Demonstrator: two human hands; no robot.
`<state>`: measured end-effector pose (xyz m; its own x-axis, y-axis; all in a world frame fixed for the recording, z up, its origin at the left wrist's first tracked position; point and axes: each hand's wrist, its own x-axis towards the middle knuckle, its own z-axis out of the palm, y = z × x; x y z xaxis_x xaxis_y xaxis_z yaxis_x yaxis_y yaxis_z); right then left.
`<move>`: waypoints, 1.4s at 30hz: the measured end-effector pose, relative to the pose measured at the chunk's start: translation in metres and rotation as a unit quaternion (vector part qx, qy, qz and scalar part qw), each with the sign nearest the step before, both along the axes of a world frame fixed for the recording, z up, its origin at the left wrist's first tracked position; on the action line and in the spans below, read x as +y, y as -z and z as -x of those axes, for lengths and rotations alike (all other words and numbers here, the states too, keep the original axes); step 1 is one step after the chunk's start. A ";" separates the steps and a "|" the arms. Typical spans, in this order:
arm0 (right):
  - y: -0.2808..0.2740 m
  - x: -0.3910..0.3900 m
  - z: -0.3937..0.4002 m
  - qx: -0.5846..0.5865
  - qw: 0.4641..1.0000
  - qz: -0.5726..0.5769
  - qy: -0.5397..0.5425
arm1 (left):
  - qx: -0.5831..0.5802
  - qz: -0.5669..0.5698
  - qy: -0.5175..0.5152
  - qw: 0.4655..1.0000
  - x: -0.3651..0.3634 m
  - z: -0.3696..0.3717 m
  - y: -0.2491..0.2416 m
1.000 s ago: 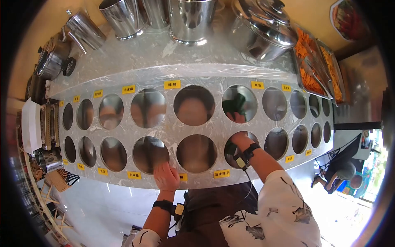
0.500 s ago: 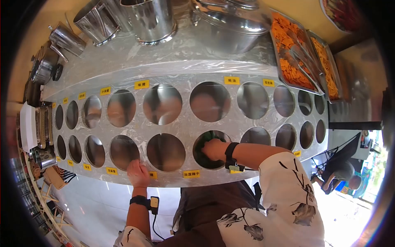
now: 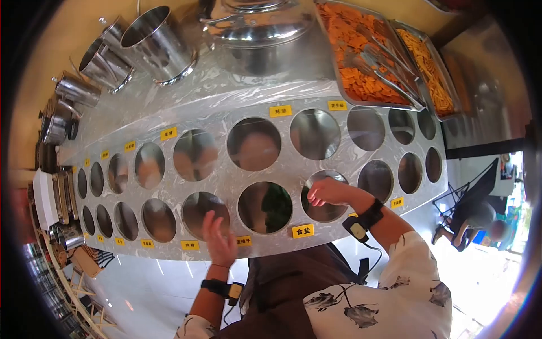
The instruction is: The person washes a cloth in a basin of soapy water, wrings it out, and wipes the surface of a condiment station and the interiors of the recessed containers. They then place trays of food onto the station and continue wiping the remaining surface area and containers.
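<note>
My right hand (image 3: 330,192) hovers over a round hole (image 3: 324,213) in the front row of the film-covered counter (image 3: 226,181). Its fingers are loosely curled and apart, with nothing visible in them. Just left of it, a dark green, leafy-looking mass (image 3: 275,206) fills the right side of another front-row hole (image 3: 251,208). My left hand (image 3: 220,240) is raised at the counter's front edge, fingers spread, and it overlaps a hole's lower rim and a yellow label (image 3: 243,241). A yellow label (image 3: 303,231) sits below the hole under my right hand.
A second row of holes (image 3: 254,144) runs behind. Steel pots (image 3: 158,48) and a lidded pot (image 3: 254,39) stand at the back. Right of them are trays of orange pieces (image 3: 361,53) with tongs (image 3: 389,68) and yellow strips (image 3: 426,65). Beyond the counter's right end sits a person (image 3: 471,223).
My right hand has come out of the hole holding the green mass and moved right, leaving it there. My left hand has lifted and spread its fingers. The view has shifted and turned.
</note>
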<state>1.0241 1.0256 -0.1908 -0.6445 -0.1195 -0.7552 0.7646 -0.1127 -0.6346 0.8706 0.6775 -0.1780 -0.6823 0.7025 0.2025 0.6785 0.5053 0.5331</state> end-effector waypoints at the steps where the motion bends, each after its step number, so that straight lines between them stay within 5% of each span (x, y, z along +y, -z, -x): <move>1: 0.019 0.001 -0.009 -0.045 0.999 0.006 0.008 | -0.026 0.012 -0.001 1.000 0.013 -0.012 0.008; 5: 0.078 -0.034 0.001 -0.051 0.996 0.017 -0.075 | -0.050 0.077 -0.025 0.995 0.025 -0.026 0.018; 7: 0.082 -0.043 0.012 -0.045 0.947 0.309 0.079 | -0.045 0.082 -0.023 0.995 0.025 -0.029 0.016; 11: 0.097 -0.035 0.018 -0.092 0.984 0.083 -0.130 | -0.026 0.090 -0.021 0.995 0.026 -0.028 0.018; 15: 0.101 -0.029 0.024 -0.123 0.945 -0.038 -0.300 | -0.025 0.096 -0.029 0.995 0.024 -0.030 0.020; 17: 0.087 -0.025 0.023 -0.126 0.938 -0.048 -0.319 | -0.032 0.105 -0.028 0.994 0.024 -0.028 0.021; 20: 0.077 -0.012 0.003 -0.122 0.976 -0.051 -0.175 | -0.030 0.107 -0.031 0.993 0.024 -0.028 0.020; 22: 0.107 -0.005 -0.002 -0.119 0.867 -0.262 -0.408 | -0.030 0.108 -0.033 0.993 0.024 -0.028 0.021; 25: 0.090 0.007 -0.023 -0.035 0.790 -0.391 -0.471 | -0.025 0.109 -0.035 0.993 0.024 -0.027 0.022; 29: 0.005 -0.010 0.001 -0.084 0.719 -0.396 -0.565 | -0.023 0.106 -0.041 0.993 0.025 -0.028 0.019; 32: 0.025 -0.022 -0.018 0.074 0.707 -0.412 -0.570 | -0.023 0.099 -0.039 0.994 0.026 -0.027 0.016; 34: 0.040 -0.026 -0.017 0.289 0.712 -0.372 -0.521 | -0.020 0.098 -0.040 0.994 0.026 -0.026 0.017; 35: 0.043 -0.024 -0.012 0.357 0.648 -0.376 -0.558 | -0.017 0.097 -0.037 0.994 0.026 -0.025 0.017; 39: 0.029 -0.026 0.031 0.344 0.556 -0.304 -0.693 | -0.044 0.106 -0.045 0.992 0.028 -0.026 0.014; 42: 0.031 -0.033 0.057 0.120 0.661 -0.257 -0.695 | -0.062 0.119 -0.046 0.990 0.029 -0.026 0.011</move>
